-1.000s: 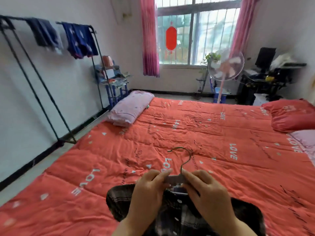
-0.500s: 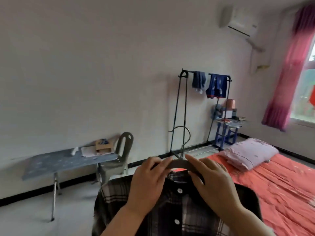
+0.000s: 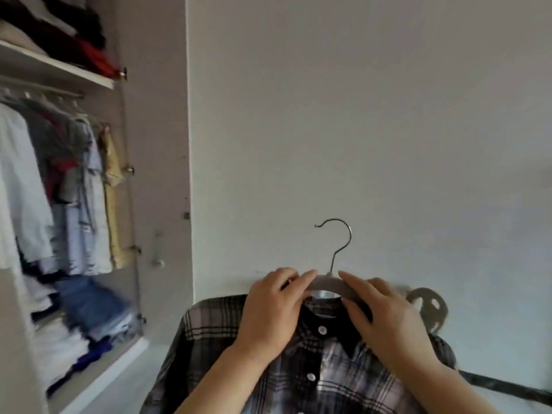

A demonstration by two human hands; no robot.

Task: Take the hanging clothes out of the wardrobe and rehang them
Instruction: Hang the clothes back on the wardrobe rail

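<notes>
A dark plaid shirt point(image 3: 301, 372) with white buttons hangs on a grey hanger point(image 3: 327, 283) whose metal hook points up and left. My left hand point(image 3: 268, 312) grips the hanger's left shoulder and my right hand point(image 3: 385, 318) grips its right shoulder, both in front of my chest. The open wardrobe point(image 3: 155, 180) stands at the left. Inside it, several garments point(image 3: 68, 192) hang from a rail point(image 3: 44, 92) under a shelf.
Folded clothes point(image 3: 74, 324) are stacked on the wardrobe floor and more lie on the top shelf point(image 3: 56, 65). A plain white wall fills the middle and right. A grey chair back point(image 3: 427, 306) shows behind my right hand.
My view has swung left from the bed and the clothes rack to the open wardrobe. Both hands keep holding the hanger with the plaid shirt, now lifted off the bed.
</notes>
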